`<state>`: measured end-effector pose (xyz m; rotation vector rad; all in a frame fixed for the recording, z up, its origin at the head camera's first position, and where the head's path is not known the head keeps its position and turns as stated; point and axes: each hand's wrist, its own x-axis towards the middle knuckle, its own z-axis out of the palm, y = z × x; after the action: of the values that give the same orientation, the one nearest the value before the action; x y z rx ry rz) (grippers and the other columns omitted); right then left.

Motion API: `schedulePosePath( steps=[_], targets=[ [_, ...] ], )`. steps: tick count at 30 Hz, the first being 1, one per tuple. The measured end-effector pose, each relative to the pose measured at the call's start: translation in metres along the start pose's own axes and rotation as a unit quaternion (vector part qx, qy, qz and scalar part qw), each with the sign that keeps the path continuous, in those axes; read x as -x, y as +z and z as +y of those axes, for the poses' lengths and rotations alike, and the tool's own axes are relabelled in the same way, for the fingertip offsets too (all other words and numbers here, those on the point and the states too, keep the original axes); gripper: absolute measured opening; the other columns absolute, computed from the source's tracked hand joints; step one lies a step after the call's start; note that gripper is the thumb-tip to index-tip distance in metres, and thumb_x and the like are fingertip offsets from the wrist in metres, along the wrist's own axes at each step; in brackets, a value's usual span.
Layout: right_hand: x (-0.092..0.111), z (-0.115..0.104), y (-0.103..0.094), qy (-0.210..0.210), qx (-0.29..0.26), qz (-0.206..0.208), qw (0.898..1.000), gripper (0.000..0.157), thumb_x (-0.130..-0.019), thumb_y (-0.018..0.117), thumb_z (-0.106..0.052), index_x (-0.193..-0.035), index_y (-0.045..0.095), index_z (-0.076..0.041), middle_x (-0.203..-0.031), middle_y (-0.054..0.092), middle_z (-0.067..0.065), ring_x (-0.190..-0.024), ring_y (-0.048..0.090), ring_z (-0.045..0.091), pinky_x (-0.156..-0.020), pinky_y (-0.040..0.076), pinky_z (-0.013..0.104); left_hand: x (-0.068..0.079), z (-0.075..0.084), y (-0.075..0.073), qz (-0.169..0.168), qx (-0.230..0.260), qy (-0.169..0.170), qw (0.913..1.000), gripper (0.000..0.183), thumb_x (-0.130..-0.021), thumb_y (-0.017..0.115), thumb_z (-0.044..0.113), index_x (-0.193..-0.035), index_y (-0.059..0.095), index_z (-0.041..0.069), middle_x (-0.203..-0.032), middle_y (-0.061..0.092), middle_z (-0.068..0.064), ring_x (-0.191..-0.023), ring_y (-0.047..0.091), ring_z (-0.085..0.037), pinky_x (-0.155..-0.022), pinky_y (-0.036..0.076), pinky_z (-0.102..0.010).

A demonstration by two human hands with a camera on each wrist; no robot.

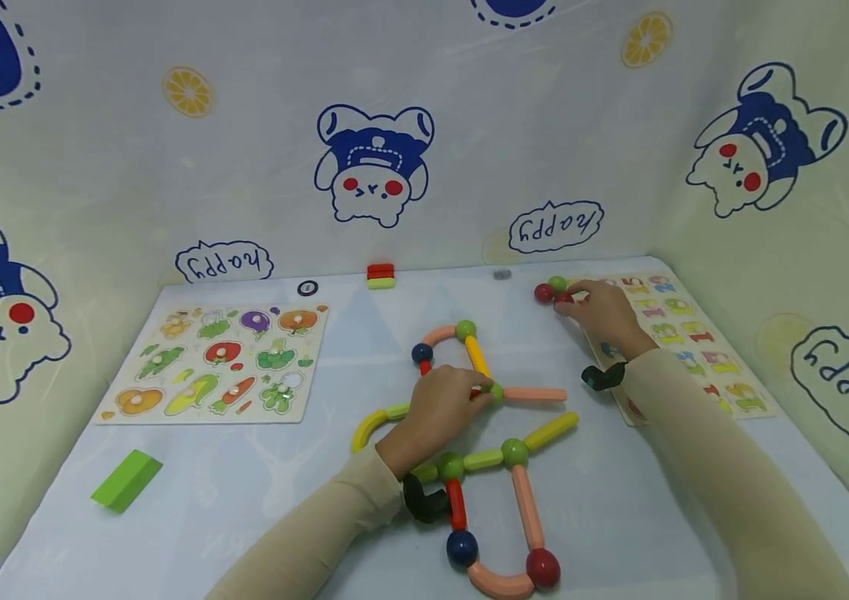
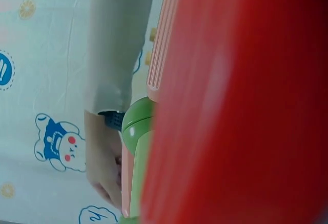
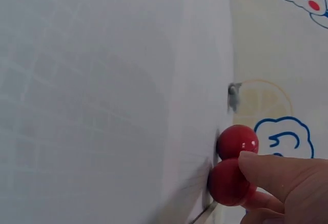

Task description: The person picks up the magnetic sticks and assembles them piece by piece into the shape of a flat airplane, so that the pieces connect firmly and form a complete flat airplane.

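My right hand (image 1: 607,315) pinches a dark red ball (image 3: 226,184) at the back right. Another red ball (image 1: 543,292) sits against it, and a green ball (image 1: 557,284) lies just behind. My left hand (image 1: 445,408) grips a short red stick (image 1: 478,390) beside a green ball (image 1: 496,392), within the farther figure of joined sticks and balls. That figure has a yellow stick (image 1: 477,357), a pink stick (image 1: 534,394) pointing right and a dark blue ball (image 1: 422,353). Part of it is hidden under my left hand. A red stick (image 2: 230,101) fills the left wrist view, blurred.
Nearer me lies a second figure with a red ball (image 1: 543,568) and a curved pink stick (image 1: 501,582). Picture boards lie at left (image 1: 244,408) and right (image 1: 754,408), the right one partly under my arm. A green block (image 1: 127,481) and red sticks (image 1: 381,271) lie apart.
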<state>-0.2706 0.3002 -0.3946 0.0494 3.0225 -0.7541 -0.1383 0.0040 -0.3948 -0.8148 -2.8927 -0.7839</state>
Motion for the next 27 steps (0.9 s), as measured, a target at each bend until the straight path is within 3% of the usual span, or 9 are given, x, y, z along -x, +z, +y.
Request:
schedulePosePath(
  steps=[5,8,12,16,22,27],
  targets=[
    [0.001,0.0,0.001,0.011,0.004,-0.012,1.0,0.055,-0.083,0.062,-0.053,-0.118,0.06,-0.011,-0.102,0.054,0.015,-0.09,0.046,0.031,-0.07,0.041,0.04,0.0,-0.001,0.0,0.0,-0.003,-0.004,1.0,0.024,-0.083,0.07,0.034,-0.103,0.074,0.02,-0.085,0.068,0.01,-0.057,0.047,-0.001,-0.047,0.037,-0.02],
    [0.014,0.0,0.0,0.022,-0.004,-0.027,0.999,0.055,-0.083,0.062,-0.054,-0.117,0.061,-0.009,-0.099,0.054,0.016,-0.088,0.046,0.031,-0.065,0.041,0.038,0.001,-0.001,0.0,-0.003,-0.004,-0.009,1.0,0.025,-0.084,0.07,0.035,-0.103,0.074,0.02,-0.085,0.068,0.01,-0.055,0.046,-0.003,-0.046,0.036,-0.021],
    [0.047,0.002,0.001,0.01,-0.014,-0.028,0.999,0.055,-0.082,0.061,-0.057,-0.114,0.063,-0.013,-0.077,0.05,0.011,-0.065,0.047,0.025,-0.047,0.034,0.031,0.001,-0.002,0.002,-0.002,-0.004,-0.01,0.9999,0.025,-0.084,0.07,0.035,-0.104,0.074,0.02,-0.086,0.069,0.01,-0.057,0.047,-0.002,-0.047,0.036,-0.02],
    [0.092,0.004,0.003,-0.019,-0.037,-0.022,0.999,0.055,-0.08,0.061,-0.059,-0.111,0.065,-0.014,-0.063,0.044,0.006,-0.046,0.042,0.021,-0.039,0.029,0.028,0.001,-0.002,0.002,-0.001,-0.008,-0.008,0.9999,0.025,-0.083,0.07,0.034,-0.104,0.074,0.02,-0.086,0.069,0.01,-0.057,0.047,-0.001,-0.047,0.036,-0.02],
    [0.149,0.008,0.003,-0.035,-0.055,0.003,0.998,0.054,-0.08,0.061,-0.06,-0.105,0.068,-0.012,-0.055,0.043,0.002,-0.046,0.04,0.018,-0.039,0.025,0.027,0.0,0.002,0.001,-0.006,-0.011,0.004,0.9999,0.026,-0.084,0.07,0.035,-0.105,0.073,0.021,-0.09,0.069,0.009,-0.062,0.048,-0.002,-0.049,0.036,-0.019],
    [0.162,0.004,0.008,-0.036,-0.077,0.006,0.996,0.05,-0.081,0.063,-0.057,-0.103,0.069,-0.013,-0.057,0.044,0.003,-0.05,0.04,0.018,-0.041,0.025,0.027,0.0,0.001,0.0,-0.003,-0.004,-0.004,1.0,0.026,-0.084,0.07,0.035,-0.106,0.073,0.021,-0.084,0.068,0.01,-0.054,0.046,-0.005,-0.045,0.034,-0.022]
  ],
)
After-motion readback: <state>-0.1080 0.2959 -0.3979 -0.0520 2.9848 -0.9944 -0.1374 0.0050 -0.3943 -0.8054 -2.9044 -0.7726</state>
